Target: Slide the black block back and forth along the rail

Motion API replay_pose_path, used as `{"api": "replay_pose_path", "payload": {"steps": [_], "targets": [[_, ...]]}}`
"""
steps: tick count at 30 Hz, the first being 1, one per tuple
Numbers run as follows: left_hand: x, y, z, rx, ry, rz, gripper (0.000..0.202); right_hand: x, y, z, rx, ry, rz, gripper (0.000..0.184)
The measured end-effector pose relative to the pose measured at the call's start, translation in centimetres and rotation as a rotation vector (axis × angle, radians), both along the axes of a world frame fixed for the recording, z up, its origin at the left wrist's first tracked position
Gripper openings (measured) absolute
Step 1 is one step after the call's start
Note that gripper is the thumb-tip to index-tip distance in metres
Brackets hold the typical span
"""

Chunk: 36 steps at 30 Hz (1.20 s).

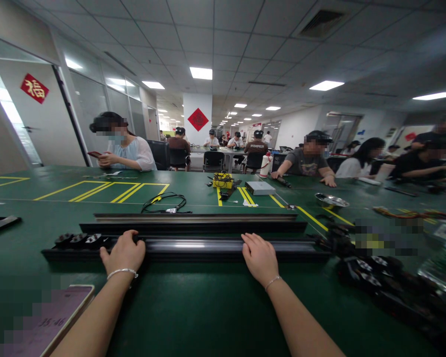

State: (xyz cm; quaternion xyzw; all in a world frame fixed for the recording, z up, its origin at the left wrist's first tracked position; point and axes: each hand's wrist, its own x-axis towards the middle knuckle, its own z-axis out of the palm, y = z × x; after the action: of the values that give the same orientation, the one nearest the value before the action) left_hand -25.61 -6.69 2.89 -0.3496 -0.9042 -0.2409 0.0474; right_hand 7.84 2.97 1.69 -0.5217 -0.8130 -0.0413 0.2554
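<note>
A long black power track (196, 249) with a shiny grey middle strip lies crosswise in front of me. Several black socket modules (79, 239) sit in its left end, one with a white top. My left hand (124, 254) is closed over the track beside them, its fingers around a black module that is mostly hidden. On the track's right half, my right hand (260, 258) curls over the edge, with fingers together and the thumb out of sight. Just behind lies a second black track (193, 225), untouched.
A phone (55, 322) lies at the lower left. Black modules (379, 272) are heaped at right, near a metal bowl (332, 200). Behind the tracks are a black cable (165, 201), a yellow box (223, 180) and a grey box (260, 188). Other people sit around the green table (193, 307).
</note>
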Motion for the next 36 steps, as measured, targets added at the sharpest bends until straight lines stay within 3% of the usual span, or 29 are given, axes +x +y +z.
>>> {"api": "replay_pose_path", "payload": {"steps": [14,36], "targets": [[0.4,-0.2,0.9,-0.075,0.026,-0.055,0.040,0.0,0.0,0.2,-0.005,-0.011,-0.004,0.037],[-0.7,-0.1,-0.3,-0.033,0.003,0.052,0.044,-0.1,-0.2,0.3,-0.018,0.003,-0.007,0.038]]}}
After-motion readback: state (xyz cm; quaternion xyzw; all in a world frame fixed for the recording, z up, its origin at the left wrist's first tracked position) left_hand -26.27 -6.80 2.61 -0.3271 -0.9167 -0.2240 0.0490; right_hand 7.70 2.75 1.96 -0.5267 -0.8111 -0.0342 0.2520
